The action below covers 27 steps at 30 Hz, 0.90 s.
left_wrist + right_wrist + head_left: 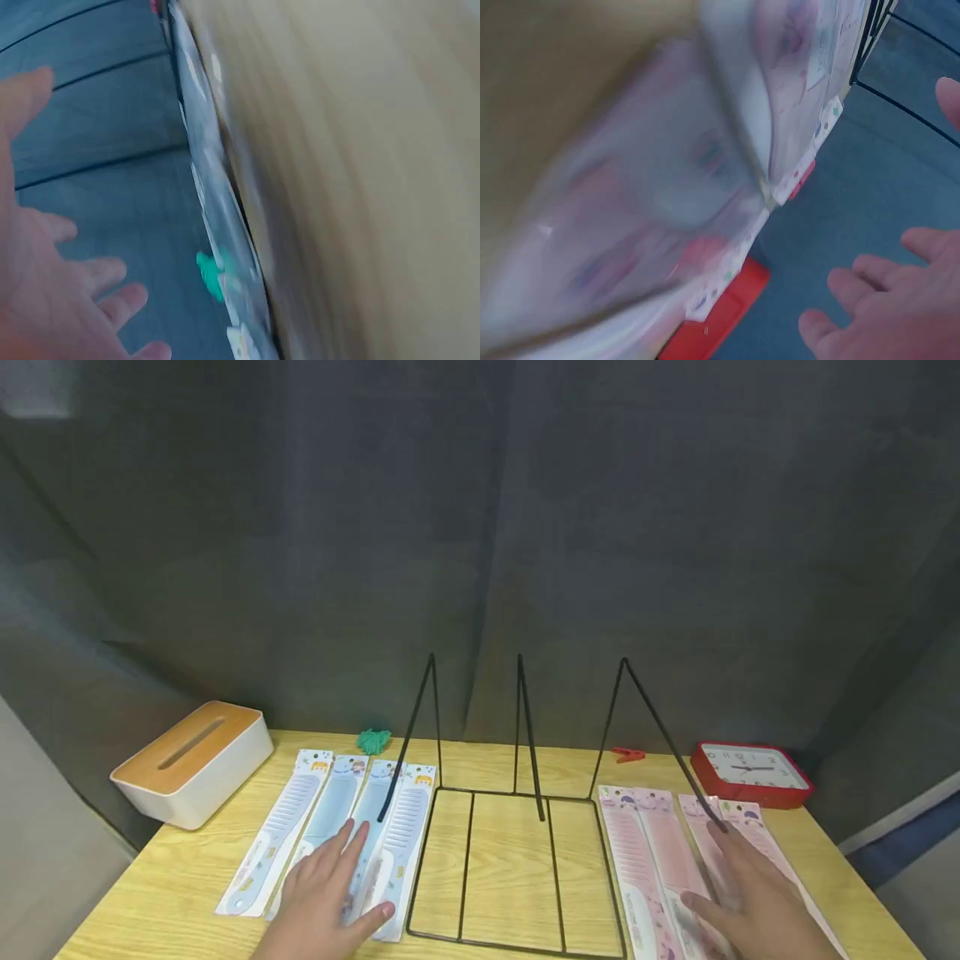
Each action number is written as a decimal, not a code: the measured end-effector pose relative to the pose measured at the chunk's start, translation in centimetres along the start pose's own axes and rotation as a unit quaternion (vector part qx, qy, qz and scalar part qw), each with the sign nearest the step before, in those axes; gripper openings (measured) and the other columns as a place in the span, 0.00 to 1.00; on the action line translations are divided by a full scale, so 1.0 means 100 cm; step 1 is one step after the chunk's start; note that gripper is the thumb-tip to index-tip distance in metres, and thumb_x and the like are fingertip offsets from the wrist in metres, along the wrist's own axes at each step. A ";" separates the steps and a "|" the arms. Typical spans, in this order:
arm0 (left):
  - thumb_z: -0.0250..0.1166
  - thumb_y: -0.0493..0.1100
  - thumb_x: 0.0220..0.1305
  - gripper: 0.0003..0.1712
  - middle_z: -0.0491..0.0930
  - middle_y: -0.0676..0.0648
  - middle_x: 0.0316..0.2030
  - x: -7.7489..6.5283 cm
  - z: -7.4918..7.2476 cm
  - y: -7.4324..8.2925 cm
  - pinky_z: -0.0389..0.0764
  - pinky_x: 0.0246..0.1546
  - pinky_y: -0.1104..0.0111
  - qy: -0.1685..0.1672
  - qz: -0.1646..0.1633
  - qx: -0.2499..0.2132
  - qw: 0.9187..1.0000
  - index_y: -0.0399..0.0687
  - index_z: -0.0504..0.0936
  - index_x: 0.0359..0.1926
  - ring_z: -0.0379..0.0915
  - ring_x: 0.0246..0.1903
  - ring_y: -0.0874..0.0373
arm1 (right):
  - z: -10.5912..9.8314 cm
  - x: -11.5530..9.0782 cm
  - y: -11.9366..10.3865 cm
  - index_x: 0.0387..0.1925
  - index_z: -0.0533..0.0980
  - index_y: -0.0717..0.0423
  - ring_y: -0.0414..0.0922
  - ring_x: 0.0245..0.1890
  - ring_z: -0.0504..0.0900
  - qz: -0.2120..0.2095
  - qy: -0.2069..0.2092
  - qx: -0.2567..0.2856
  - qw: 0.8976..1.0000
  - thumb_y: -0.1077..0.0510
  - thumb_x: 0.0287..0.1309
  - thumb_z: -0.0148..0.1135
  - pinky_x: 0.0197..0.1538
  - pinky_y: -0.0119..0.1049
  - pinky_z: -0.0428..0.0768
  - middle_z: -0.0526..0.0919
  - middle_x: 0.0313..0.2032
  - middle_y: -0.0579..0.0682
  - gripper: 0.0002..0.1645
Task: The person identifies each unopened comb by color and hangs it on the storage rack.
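Observation:
A black wire rack (530, 735) with three bent prongs stands in the middle of the table. To its left lie several packaged blue combs (281, 831), side by side in clear sleeves. My left hand (318, 897) is over them, fingers spread and holding nothing. Several packaged pink combs (633, 860) lie to the right of the rack. Over these is my right hand (761, 893), also spread with nothing in it; its fingertips overlap the end of the right prong in the head view, and I cannot tell whether they touch. Both wrist views show the fingers extended and apart.
At the back left sits a white tissue box (202, 768) with a wooden lid. Green string (373, 742) lies near the back edge. A red clip (628, 754) and a red-framed clock (752, 774) are at the back right. A dark curtain (480, 543) hangs behind the table.

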<state>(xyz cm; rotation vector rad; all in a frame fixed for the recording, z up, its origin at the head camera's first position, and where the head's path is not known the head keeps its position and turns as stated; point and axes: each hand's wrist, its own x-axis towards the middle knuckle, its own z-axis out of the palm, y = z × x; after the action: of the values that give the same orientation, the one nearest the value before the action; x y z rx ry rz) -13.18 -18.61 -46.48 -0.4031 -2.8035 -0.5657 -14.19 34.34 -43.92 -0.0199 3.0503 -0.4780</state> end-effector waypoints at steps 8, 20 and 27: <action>0.69 0.69 0.55 0.55 0.61 0.42 0.74 0.017 0.024 0.017 0.61 0.51 0.27 -0.125 -0.010 -0.142 0.982 0.47 0.62 0.75 0.62 0.64 0.35 | 0.009 0.073 -0.019 0.72 0.60 0.63 0.60 0.51 0.79 -0.040 -0.007 0.102 0.994 0.36 0.59 0.68 0.49 0.61 0.77 0.78 0.54 0.64 0.53; 0.74 0.68 0.48 0.54 0.67 0.47 0.70 0.030 0.041 0.022 0.62 0.54 0.32 -0.177 0.015 -0.128 0.976 0.44 0.70 0.70 0.63 0.62 0.43 | 0.034 0.150 -0.031 0.61 0.73 0.66 0.65 0.51 0.80 -0.047 -0.008 0.080 0.996 0.57 0.57 0.66 0.52 0.62 0.76 0.83 0.50 0.66 0.31; 0.74 0.67 0.49 0.52 0.65 0.49 0.72 0.036 0.036 0.026 0.66 0.47 0.51 -0.202 0.016 -0.104 0.974 0.42 0.73 0.68 0.64 0.59 0.47 | 0.038 0.162 -0.023 0.41 0.80 0.60 0.54 0.40 0.82 -0.041 0.020 0.078 0.996 0.61 0.57 0.67 0.45 0.56 0.78 0.85 0.39 0.57 0.10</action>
<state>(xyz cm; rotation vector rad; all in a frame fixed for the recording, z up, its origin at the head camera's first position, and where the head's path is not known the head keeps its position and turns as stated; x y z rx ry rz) -16.41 -14.04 -47.70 -0.6723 -3.1226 -0.8614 -30.18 30.65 -47.69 -0.1299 3.0507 -0.7311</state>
